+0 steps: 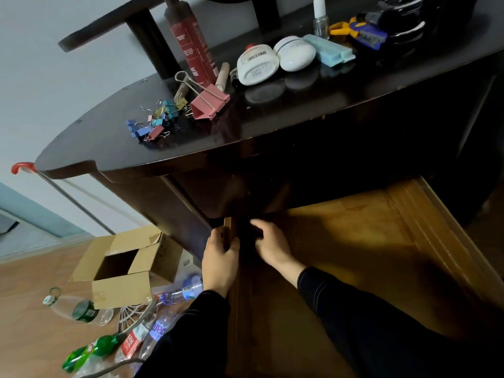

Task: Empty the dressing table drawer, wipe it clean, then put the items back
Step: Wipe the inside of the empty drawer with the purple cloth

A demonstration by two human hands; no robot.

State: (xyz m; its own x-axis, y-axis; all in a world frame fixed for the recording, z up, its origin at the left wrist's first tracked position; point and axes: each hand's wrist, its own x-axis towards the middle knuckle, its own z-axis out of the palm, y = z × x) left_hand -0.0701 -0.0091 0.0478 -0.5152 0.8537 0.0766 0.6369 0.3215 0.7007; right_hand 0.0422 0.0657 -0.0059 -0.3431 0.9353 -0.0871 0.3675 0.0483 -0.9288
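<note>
The drawer [354, 255] of the dressing table stands pulled out toward the person from under the dark, glossy counter [272, 113], its bare wooden floor showing on the right. The left hand [221, 257] grips the top edge of the drawer's left side wall, fingers wrapped over it, close to where the wall runs in under the counter. Just right of it, inside the drawer's far left corner, the right hand [270, 244] has its fingers curled on a small dark thing [257, 233] that is too blurred and shaded to name. Both arms wear dark sleeves. On the counter lies a loose heap of small coloured binder clips [152, 122] near the left, with a large pink binder clip [210, 103] just right of them. Behind that stands a tall red bottle [195, 42]. Farther right a white bottle [257, 65] lies on its side with a barcode showing, touching a white oval case [294, 53], then a light blue box [328, 50], an upright small clear bottle with a white cap [320, 20] and some yellow and blue clamps [357, 32]. On the floor at the left sit an open cardboard box [122, 266] and several plastic bottles [81, 309] lying on their sides
</note>
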